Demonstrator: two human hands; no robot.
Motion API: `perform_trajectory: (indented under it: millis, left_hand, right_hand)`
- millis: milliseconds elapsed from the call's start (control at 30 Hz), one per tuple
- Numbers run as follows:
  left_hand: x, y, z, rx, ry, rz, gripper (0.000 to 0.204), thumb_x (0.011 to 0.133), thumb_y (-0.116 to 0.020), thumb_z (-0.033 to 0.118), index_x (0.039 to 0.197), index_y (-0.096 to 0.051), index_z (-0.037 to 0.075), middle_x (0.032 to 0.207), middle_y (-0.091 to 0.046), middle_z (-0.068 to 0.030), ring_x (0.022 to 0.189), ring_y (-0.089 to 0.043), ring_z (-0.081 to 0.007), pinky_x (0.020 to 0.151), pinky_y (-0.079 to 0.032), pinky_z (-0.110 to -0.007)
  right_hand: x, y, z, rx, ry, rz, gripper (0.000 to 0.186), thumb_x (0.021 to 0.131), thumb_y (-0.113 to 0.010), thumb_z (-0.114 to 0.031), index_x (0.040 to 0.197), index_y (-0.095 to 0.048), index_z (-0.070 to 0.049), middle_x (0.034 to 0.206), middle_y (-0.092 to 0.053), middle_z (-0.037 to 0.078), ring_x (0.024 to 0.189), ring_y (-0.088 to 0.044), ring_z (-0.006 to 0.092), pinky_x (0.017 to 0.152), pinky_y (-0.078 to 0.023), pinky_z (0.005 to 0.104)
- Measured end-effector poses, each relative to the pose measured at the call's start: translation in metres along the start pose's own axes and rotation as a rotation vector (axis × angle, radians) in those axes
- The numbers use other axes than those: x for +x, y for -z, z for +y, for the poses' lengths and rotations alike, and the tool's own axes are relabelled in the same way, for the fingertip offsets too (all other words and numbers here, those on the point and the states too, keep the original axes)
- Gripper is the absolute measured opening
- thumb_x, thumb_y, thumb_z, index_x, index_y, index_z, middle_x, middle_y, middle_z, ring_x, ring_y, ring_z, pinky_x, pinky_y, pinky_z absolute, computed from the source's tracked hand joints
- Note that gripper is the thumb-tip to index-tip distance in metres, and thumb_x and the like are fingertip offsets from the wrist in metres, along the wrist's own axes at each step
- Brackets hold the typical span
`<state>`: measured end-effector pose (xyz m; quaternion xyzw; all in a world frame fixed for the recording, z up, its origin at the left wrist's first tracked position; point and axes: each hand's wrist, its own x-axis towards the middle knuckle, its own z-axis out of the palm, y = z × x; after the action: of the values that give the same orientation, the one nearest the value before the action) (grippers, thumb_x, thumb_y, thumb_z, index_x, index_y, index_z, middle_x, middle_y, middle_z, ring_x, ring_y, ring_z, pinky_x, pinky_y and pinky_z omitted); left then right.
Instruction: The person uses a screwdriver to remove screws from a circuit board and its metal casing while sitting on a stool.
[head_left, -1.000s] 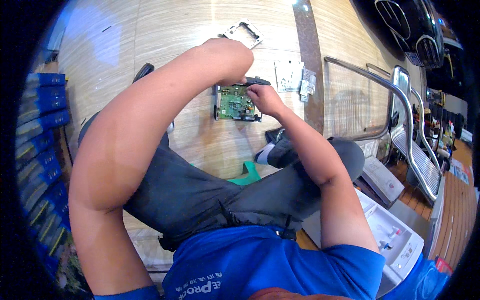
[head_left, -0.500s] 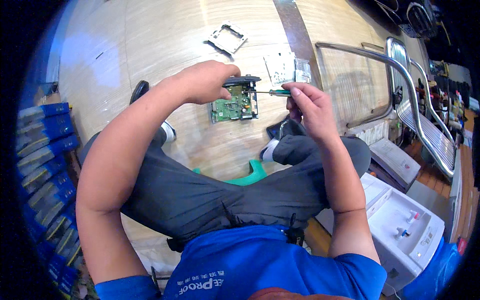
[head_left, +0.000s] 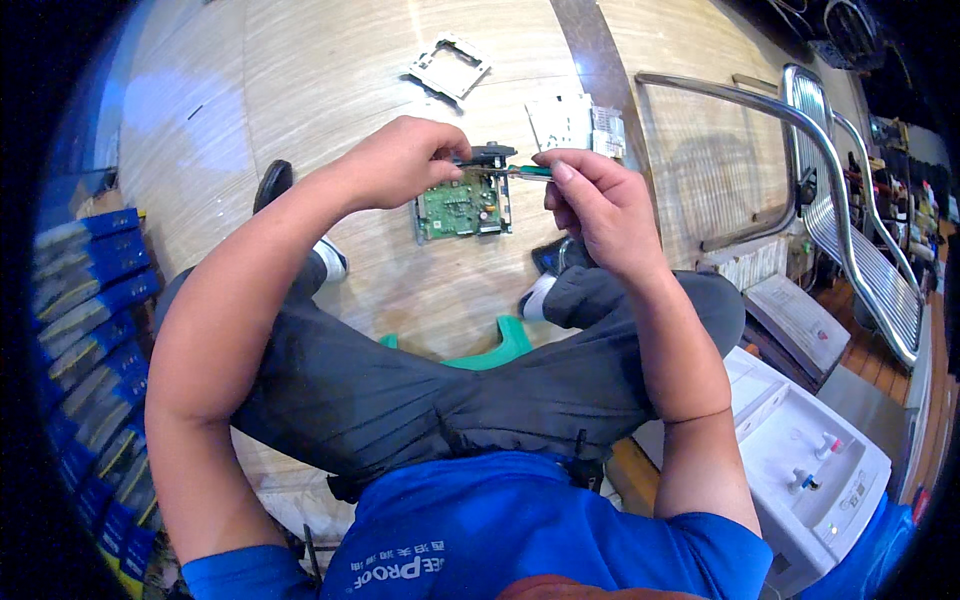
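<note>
Between my feet on the floor is a green circuit board in a frame with a dark panel along its far side. My right hand grips a screwdriver by its green handle. The shaft points left across the far part of the board, and its tip lies close to my left thumb. My left hand is at the panel's left end, thumb and forefinger drawn together. What they pinch, if anything, is too small to make out.
A white square frame and a pale perforated plate lie beyond the board. At right are a metal-framed chair and a white water dispenser. Blue packages line the left. A green plastic piece lies near my legs.
The screwdriver has moved left and slightly away from me, its tip now by my left thumb. My left thumb has shifted away from over the board toward the panel, closer to the forefinger.
</note>
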<state>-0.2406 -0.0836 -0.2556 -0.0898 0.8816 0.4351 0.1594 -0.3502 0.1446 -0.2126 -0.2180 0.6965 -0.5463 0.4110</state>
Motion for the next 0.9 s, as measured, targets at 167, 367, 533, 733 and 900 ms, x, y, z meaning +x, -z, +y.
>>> perform_trajectory:
  millis: [167, 367, 533, 733, 900]
  left_hand:
    - [0.000, -0.003, -0.003, -0.034, -0.010, -0.003, 0.019, 0.088, -0.070, 0.012, 0.103, -0.067, 0.002, 0.089, -0.070, -0.0140, 0.082, -0.066, -0.0246, 0.076, -0.051, -0.037]
    - [-0.004, -0.003, -0.005, -0.034, -0.050, 0.037, 0.016, 0.088, -0.070, 0.010, 0.100, -0.065, 0.000, 0.086, -0.069, -0.0143, 0.079, -0.065, -0.0229, 0.075, -0.051, -0.036]
    - [-0.009, -0.002, -0.008, 0.018, -0.055, 0.071, 0.015, 0.088, -0.069, 0.010, 0.099, -0.066, 0.000, 0.087, -0.069, -0.0152, 0.079, -0.066, -0.0255, 0.075, -0.052, -0.037]
    - [-0.018, 0.002, -0.015, 0.043, -0.017, 0.083, 0.015, 0.088, -0.069, 0.017, 0.095, -0.068, 0.004, 0.088, -0.069, -0.0155, 0.085, -0.067, -0.0325, 0.076, -0.051, -0.042]
    - [-0.023, 0.007, -0.012, 0.124, -0.009, 0.102, 0.020, 0.088, -0.071, 0.024, 0.090, -0.067, 0.004, 0.084, -0.068, -0.0151, 0.083, -0.065, -0.0342, 0.072, -0.049, -0.044]
  right_hand:
    - [0.003, -0.002, -0.003, -0.007, 0.011, -0.006, 0.025, 0.101, -0.057, -0.016, 0.114, -0.069, 0.001, 0.077, -0.065, 0.001, 0.065, -0.056, 0.0050, 0.057, -0.046, 0.0212]
    - [0.005, -0.006, -0.007, -0.011, 0.010, 0.003, 0.025, 0.101, -0.057, -0.016, 0.115, -0.068, 0.002, 0.077, -0.065, 0.001, 0.067, -0.056, 0.0054, 0.059, -0.047, 0.0215]
    - [0.007, -0.012, -0.008, -0.007, 0.038, -0.008, 0.025, 0.101, -0.057, -0.016, 0.114, -0.069, 0.002, 0.077, -0.065, 0.001, 0.066, -0.056, 0.0053, 0.058, -0.047, 0.0214]
    - [0.010, -0.018, -0.012, -0.026, 0.054, -0.019, 0.024, 0.101, -0.057, -0.016, 0.114, -0.069, 0.000, 0.076, -0.064, 0.000, 0.063, -0.055, 0.0051, 0.057, -0.046, 0.0205]
    - [0.014, -0.018, -0.012, -0.030, 0.053, 0.025, 0.024, 0.102, -0.056, -0.018, 0.113, -0.071, -0.003, 0.074, -0.063, -0.001, 0.060, -0.053, 0.0045, 0.054, -0.043, 0.0203]
